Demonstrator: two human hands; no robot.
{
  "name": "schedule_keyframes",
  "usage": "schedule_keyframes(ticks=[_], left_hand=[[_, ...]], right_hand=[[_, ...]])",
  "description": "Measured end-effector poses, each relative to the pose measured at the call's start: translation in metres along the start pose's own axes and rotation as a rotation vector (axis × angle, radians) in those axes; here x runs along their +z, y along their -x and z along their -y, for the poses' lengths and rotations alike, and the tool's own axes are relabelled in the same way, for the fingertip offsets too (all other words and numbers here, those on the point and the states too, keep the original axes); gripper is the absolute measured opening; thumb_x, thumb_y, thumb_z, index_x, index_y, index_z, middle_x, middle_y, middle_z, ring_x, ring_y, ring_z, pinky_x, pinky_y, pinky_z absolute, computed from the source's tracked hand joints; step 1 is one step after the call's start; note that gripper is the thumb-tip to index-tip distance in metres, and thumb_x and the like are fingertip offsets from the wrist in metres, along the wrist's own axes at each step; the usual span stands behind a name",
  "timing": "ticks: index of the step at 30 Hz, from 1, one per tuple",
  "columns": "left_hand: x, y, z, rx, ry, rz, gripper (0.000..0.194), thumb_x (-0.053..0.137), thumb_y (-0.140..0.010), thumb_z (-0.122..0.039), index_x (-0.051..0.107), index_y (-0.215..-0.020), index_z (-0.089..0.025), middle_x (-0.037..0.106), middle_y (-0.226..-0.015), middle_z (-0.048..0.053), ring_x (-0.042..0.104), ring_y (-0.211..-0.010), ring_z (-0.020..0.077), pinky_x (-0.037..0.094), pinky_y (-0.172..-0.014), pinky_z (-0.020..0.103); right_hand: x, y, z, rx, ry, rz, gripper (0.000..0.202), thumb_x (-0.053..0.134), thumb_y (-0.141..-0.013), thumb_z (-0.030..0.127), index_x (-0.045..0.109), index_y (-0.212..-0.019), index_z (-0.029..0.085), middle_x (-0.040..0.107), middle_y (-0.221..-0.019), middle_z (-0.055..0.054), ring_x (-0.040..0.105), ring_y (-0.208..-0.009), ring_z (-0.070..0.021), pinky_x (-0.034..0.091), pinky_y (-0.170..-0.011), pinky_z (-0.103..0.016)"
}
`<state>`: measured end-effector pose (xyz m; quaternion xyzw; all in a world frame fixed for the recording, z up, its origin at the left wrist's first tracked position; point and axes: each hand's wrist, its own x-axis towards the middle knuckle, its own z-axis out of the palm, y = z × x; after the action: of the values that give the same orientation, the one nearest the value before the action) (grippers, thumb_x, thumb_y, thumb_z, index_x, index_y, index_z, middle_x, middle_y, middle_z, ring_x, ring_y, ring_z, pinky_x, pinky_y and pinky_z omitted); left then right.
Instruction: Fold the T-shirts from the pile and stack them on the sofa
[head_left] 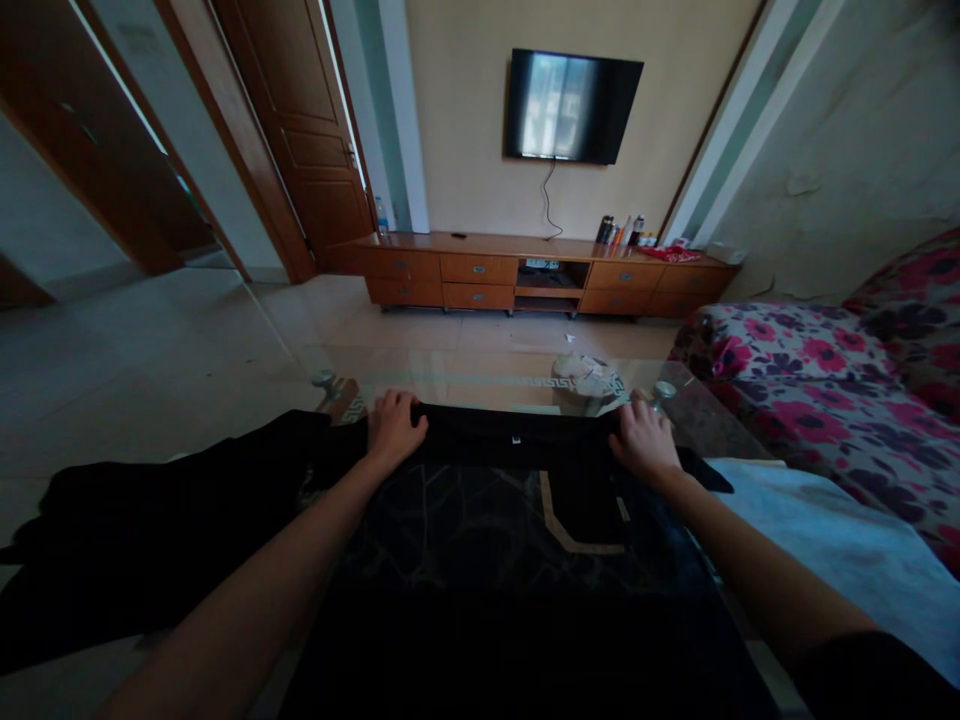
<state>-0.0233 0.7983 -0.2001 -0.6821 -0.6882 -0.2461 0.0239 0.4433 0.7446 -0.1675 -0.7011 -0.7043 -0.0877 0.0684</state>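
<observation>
A dark shirt [465, 530] lies spread on the glass table [480, 365], its collar edge away from me. It has a patterned chest panel, a black pocket with tan trim and a small white label at the neck. My left hand [395, 435] is closed on the shirt's far left shoulder. At the far right shoulder my right hand [646, 442] grips the cloth, fingers curled over the edge. Left of the shirt is a heap of black cloth [165, 520]; pale blue cloth [832, 540] lies at the right. The shirt's near end is lost in darkness.
Beyond the table stands a low wooden TV cabinet [480, 270] with bottles and cans [622, 232] on top. A flowered sofa [817, 365] is at the right. Through the glass shows a bin with a white liner [589, 375].
</observation>
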Motion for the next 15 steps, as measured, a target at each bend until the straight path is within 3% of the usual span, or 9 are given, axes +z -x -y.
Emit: schedule_keyframes(ticks=[1,3,4,5,7,9,10,12,15], left_hand=[[0.0,0.005,-0.008,0.105,0.032,0.086,0.027,0.058,-0.089,-0.04,0.071,-0.102,-0.021,0.068,-0.112,0.012,0.061,-0.113,0.0304,0.045,-0.101,0.043],[0.001,0.011,-0.023,0.296,0.121,0.317,0.035,0.049,-0.094,-0.045,0.072,-0.081,-0.022,0.071,-0.089,0.009,0.066,-0.096,0.0261,0.048,-0.094,0.039],[0.002,0.014,-0.029,0.362,0.168,0.401,0.04,0.046,-0.096,-0.046,0.073,-0.078,-0.022,0.071,-0.085,0.008,0.067,-0.092,0.0248,0.049,-0.093,0.037],[0.004,0.015,-0.033,0.4,0.212,0.433,0.042,0.043,-0.097,-0.046,0.075,-0.083,-0.022,0.073,-0.089,0.009,0.068,-0.095,0.0244,0.049,-0.094,0.037],[0.012,0.016,-0.038,0.395,0.272,0.357,0.043,0.041,-0.098,-0.044,0.074,-0.115,-0.023,0.072,-0.119,0.01,0.063,-0.119,0.0249,0.046,-0.105,0.037],[0.021,0.016,-0.037,0.343,0.267,0.253,0.055,0.044,-0.098,-0.043,0.051,-0.149,-0.024,0.049,-0.154,0.01,0.043,-0.144,0.0248,0.037,-0.116,0.038],[0.027,0.017,-0.036,0.322,0.236,0.242,0.063,0.046,-0.097,-0.045,0.04,-0.157,-0.025,0.036,-0.164,0.008,0.034,-0.151,0.0253,0.032,-0.12,0.04],[0.037,0.018,-0.031,0.302,0.141,0.282,0.066,0.046,-0.098,-0.047,0.033,-0.16,-0.027,0.024,-0.169,0.007,0.024,-0.155,0.0271,0.024,-0.123,0.044],[0.048,0.021,-0.027,0.313,0.039,0.328,0.06,0.041,-0.1,-0.048,0.039,-0.157,-0.029,0.029,-0.168,0.005,0.021,-0.156,0.0277,0.018,-0.125,0.048]], right_hand=[[0.001,0.002,0.01,-0.129,-0.052,0.109,0.031,0.054,-0.095,0.039,0.063,-0.115,0.017,0.062,-0.12,-0.017,0.057,-0.112,-0.0294,0.043,-0.095,-0.04],[0.006,0.002,0.03,-0.305,-0.165,0.332,0.034,0.047,-0.099,0.046,0.069,-0.095,0.021,0.069,-0.1,-0.01,0.063,-0.094,-0.0226,0.046,-0.087,-0.032],[0.011,0.001,0.039,-0.337,-0.21,0.386,0.039,0.043,-0.101,0.047,0.07,-0.091,0.021,0.07,-0.095,-0.009,0.064,-0.09,-0.0211,0.047,-0.085,-0.03],[0.016,-0.002,0.046,-0.333,-0.245,0.378,0.042,0.04,-0.102,0.046,0.072,-0.093,0.021,0.071,-0.096,-0.009,0.065,-0.092,-0.0212,0.047,-0.086,-0.029],[0.029,-0.007,0.057,-0.25,-0.296,0.24,0.043,0.038,-0.103,0.043,0.072,-0.117,0.02,0.071,-0.116,-0.011,0.062,-0.112,-0.0243,0.046,-0.097,-0.033],[0.043,-0.01,0.063,-0.115,-0.314,0.107,0.054,0.039,-0.101,0.043,0.051,-0.149,0.02,0.055,-0.147,-0.013,0.047,-0.136,-0.0292,0.04,-0.107,-0.042],[0.049,-0.011,0.065,-0.058,-0.304,0.079,0.062,0.04,-0.101,0.045,0.037,-0.158,0.022,0.044,-0.157,-0.012,0.038,-0.143,-0.0313,0.038,-0.11,-0.046],[0.059,-0.01,0.069,-0.017,-0.261,0.083,0.067,0.038,-0.102,0.046,0.022,-0.164,0.026,0.028,-0.167,-0.009,0.026,-0.15,-0.0326,0.032,-0.114,-0.051],[0.064,-0.006,0.073,-0.033,-0.199,0.091,0.058,0.035,-0.103,0.045,0.035,-0.159,0.027,0.03,-0.166,-0.007,0.028,-0.149,-0.0305,0.027,-0.117,-0.049]])
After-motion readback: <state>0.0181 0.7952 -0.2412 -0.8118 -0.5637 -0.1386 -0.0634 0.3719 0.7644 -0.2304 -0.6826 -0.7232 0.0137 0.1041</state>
